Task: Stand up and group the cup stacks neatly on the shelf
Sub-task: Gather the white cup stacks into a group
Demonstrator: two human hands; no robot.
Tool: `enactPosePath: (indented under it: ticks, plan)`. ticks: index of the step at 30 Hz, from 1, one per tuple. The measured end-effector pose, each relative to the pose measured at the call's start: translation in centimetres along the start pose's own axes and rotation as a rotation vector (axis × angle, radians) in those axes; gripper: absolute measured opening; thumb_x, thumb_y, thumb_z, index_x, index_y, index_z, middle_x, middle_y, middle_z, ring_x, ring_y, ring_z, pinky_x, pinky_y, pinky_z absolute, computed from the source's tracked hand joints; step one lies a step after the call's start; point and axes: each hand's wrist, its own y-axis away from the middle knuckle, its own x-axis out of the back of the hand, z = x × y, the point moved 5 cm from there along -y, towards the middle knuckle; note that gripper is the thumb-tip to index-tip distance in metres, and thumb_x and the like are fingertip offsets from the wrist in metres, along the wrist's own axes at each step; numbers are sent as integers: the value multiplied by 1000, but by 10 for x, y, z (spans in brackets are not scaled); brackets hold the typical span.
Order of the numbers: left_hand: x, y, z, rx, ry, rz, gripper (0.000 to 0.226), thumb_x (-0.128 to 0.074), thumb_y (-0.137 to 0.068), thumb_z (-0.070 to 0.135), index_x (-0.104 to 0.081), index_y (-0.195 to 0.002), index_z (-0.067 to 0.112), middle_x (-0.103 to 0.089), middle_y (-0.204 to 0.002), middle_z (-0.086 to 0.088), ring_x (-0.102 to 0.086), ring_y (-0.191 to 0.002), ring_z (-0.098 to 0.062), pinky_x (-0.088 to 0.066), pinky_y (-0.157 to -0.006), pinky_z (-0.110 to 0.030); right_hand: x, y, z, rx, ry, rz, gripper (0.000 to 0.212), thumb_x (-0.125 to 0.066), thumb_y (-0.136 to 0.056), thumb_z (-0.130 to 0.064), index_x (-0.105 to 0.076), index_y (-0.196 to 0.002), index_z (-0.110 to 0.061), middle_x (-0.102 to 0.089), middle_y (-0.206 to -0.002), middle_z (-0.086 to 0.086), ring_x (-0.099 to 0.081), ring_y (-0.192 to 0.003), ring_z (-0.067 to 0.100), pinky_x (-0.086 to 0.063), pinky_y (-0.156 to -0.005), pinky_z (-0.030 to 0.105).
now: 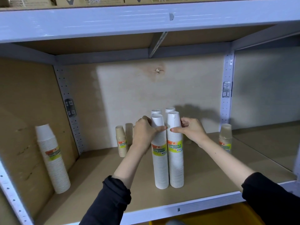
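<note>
Two tall white cup stacks stand upright side by side mid-shelf, the left stack [160, 168] and the right stack [176, 166], each with a yellow-green label. My left hand [145, 132] grips the left stack near its top. My right hand [190, 130] grips the right stack near its top. Behind them, the tops of two more white stacks [163, 110] peek out. Another tall white stack [52, 158] leans against the left wall. A short brown stack [121, 141] stands at the back left, and a second brown stack [225, 138] at the back right.
The shelf board [100, 181] has open room left and right of the middle stacks. White metal uprights [227, 88] frame the bay. The upper shelf beam [146, 20] hangs overhead. A yellow bin [227, 216] sits below the front edge.
</note>
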Motion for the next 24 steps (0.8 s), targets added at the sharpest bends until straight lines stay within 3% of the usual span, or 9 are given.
enactPosePath:
  ticks: [3,6,11,14,19,24]
  plan:
    - [-3,0,-10,6,63,-106,60,-83,-65,31,-57,-111,1,-64,-108,-9,-60,-99,-23,-50,-81,-33,-3,5,12,-15,-14,-16,37,-78,-69,-6,-65,-104,-5,-64,-88,-1,-58,-74,8,-42,-54,-1]
    - [-7,5,-22,4,113,-240,57,-82,-68,17,-56,-116,5,-59,-98,-3,-55,-90,-16,-46,-69,-18,-10,16,30,-42,9,-41,44,-80,-66,-4,-64,-107,-4,-65,-93,3,-58,-75,6,-45,-57,0]
    - [-20,11,-51,58,81,-402,53,-79,-70,8,-58,-119,2,-64,-98,-3,-56,-85,-11,-44,-55,0,-23,30,60,-125,43,-45,48,-83,-63,-7,-63,-106,-5,-70,-105,10,-61,-86,16,-50,-81,29]
    - [-31,17,-63,66,60,-410,53,-80,-70,15,-61,-119,6,-69,-110,-3,-59,-90,-10,-45,-59,-3,-26,33,66,-134,41,-7,46,-83,-62,-8,-63,-103,-3,-69,-99,6,-61,-85,17,-49,-79,29]
    - [-36,19,-63,47,83,-305,46,-83,-66,18,-67,-108,6,-72,-106,-7,-62,-88,-10,-44,-66,-6,-26,29,67,-131,22,-9,43,-84,-60,-6,-65,-99,-2,-71,-99,9,-65,-87,20,-53,-85,35]
    - [-39,22,-60,28,93,-265,47,-83,-66,19,-68,-109,5,-72,-108,-8,-62,-91,-11,-47,-78,-20,-24,23,70,-127,1,-26,38,-83,-60,-5,-68,-94,-9,-73,-102,11,-67,-90,20,-54,-89,39]
